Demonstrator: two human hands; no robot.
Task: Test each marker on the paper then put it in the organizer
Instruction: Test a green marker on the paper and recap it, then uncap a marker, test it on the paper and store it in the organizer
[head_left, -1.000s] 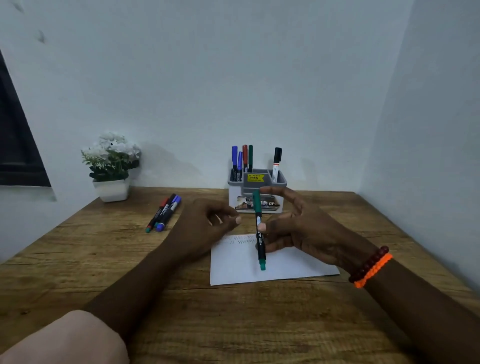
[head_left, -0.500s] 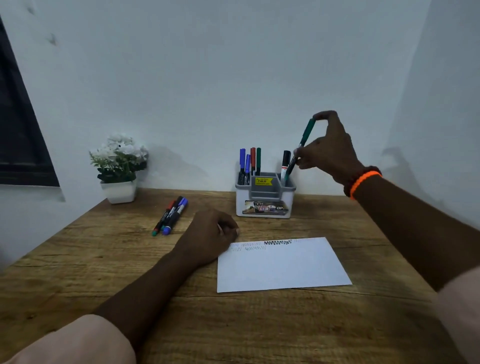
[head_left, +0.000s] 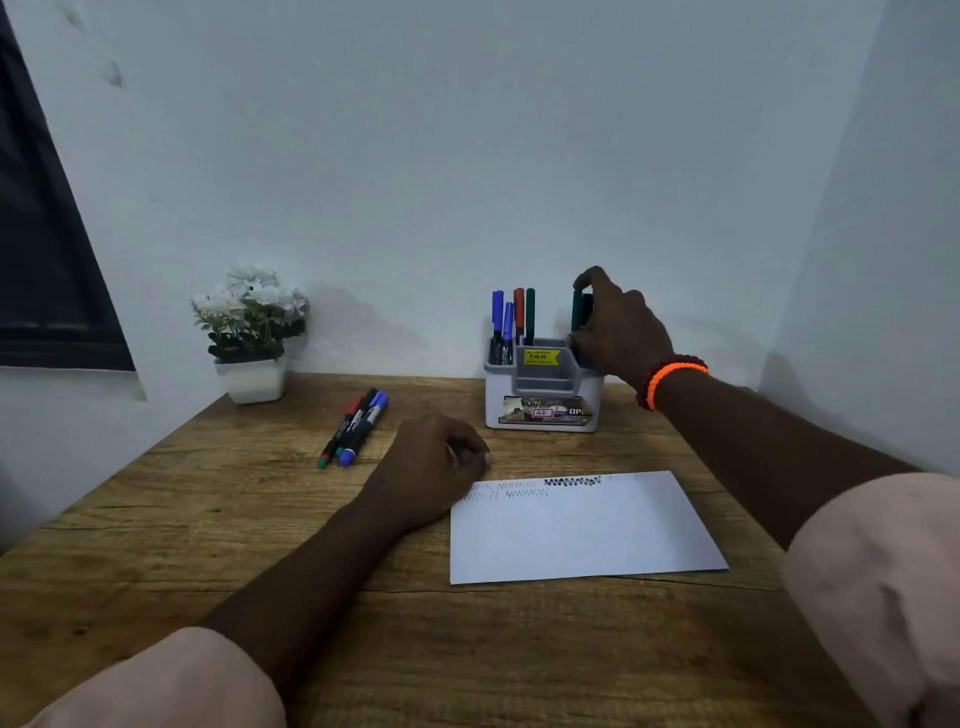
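Item, green marker: now lowered upright into the organizer under my right hand, fingers pinching its cap; left hand loosely curled beside paper; three markers untested.

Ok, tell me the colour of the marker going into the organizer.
Dark green marker, pinched by the right hand; head view.

Organizer at table back; paper in front of it, loose markers left, plant farther left.
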